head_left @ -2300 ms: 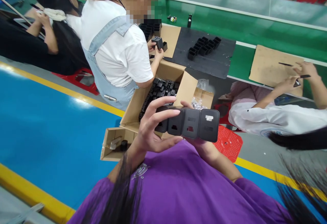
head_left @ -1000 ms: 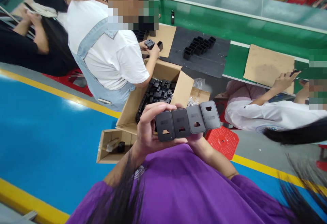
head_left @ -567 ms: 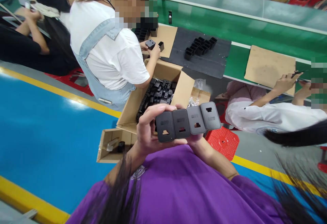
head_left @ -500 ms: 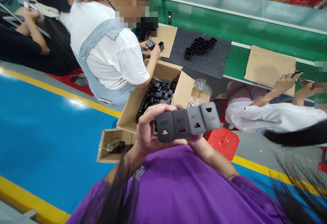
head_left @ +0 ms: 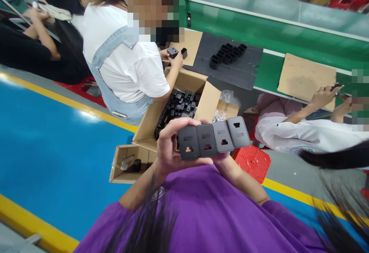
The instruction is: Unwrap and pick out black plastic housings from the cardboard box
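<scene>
A row of several black plastic housings is held up in front of my purple shirt, side by side, with their flat faces towards me. Each face has a small stepped cutout and faint raised lettering; the rightmost one is turned the other way round and sits a little higher. My left hand is closed around the left end, thumb and fingers along the upper and lower edges. Behind the right part of the row is my right hand, its fingers mostly hidden by the housings it grips.
Beyond my hands stands an open cardboard box full of black parts. A smaller box is at lower left, a red stool at right. Black housings stand on a dark mat. Co-workers sit on both sides.
The row of housings stays in both hands with almost the same pose. The whole view has shifted very slightly; the co-worker at left leans a little further forward.
</scene>
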Demonstrator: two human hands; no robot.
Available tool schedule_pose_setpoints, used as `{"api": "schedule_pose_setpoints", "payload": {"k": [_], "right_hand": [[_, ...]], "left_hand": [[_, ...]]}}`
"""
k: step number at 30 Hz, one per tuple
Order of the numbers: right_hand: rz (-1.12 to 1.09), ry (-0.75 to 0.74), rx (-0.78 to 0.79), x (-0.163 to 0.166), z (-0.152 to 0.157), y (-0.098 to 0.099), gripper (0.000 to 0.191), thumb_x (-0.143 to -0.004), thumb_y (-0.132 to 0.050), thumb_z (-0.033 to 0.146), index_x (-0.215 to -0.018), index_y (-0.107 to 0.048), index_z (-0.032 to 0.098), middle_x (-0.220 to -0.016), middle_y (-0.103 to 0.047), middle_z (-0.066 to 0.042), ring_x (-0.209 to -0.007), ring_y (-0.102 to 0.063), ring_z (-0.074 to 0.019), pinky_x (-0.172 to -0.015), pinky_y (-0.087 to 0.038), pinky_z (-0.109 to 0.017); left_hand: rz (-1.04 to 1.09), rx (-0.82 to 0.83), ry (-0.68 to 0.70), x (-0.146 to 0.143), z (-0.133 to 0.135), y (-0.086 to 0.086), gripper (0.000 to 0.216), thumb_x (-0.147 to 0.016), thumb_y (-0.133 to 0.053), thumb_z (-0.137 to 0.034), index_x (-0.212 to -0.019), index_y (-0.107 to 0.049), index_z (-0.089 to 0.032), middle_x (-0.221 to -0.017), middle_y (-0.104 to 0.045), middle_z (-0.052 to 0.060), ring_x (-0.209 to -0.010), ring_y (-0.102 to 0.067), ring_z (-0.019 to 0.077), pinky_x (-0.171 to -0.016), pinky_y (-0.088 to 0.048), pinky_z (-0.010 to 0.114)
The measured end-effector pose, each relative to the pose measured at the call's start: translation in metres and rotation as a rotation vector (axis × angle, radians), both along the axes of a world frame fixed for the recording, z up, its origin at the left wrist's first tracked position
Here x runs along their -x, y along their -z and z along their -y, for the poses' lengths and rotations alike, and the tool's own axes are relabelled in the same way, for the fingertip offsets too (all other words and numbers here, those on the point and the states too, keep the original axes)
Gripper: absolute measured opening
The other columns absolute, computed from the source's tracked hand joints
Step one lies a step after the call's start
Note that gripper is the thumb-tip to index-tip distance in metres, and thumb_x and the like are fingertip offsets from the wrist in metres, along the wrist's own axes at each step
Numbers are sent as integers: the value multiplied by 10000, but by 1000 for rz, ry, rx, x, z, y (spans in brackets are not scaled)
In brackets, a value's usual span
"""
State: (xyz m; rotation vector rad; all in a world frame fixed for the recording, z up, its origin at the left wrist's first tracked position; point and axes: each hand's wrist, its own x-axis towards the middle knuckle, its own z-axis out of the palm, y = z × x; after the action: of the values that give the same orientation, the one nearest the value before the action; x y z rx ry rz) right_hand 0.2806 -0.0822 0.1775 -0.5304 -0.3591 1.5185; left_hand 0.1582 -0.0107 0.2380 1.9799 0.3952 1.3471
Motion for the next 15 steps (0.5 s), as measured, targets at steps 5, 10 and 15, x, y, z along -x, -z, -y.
{"api": "schedule_pose_setpoints", "payload": {"k": [5,10,15], "right_hand": [[49,20,50,1,2,4,721,-542,-774,761,-1117,-709,330,-1158,-693,-44,-1031,-627,-250,-784,-578,-364],[58,23,0,0,1,4,715,-522,-795,758,-1112,-727,361,-1202,-690,-21,-1058,-629,-243,-808,-578,-351],[15,49,32,-4,-4,-2,621,-612,-791,689,-1101,-731,311,-1096,-725,-30,-972,-655,-230,-854,-567,-381]], "left_hand": [[-29,-28,-26,2,-3,10,926,-543,-894,-636,-1298,-517,-256,-1033,-699,68,-879,-716,239,-772,-631,406],[-11,-14,-10,3,-5,15,937,-554,-900,-617,-1321,-502,-254,-1063,-689,63,-920,-711,232,-813,-620,401],[-62,-9,49,9,-11,14,862,-631,-900,-516,-1354,-520,-241,-1085,-691,80,-958,-701,244,-836,-614,426]]}}
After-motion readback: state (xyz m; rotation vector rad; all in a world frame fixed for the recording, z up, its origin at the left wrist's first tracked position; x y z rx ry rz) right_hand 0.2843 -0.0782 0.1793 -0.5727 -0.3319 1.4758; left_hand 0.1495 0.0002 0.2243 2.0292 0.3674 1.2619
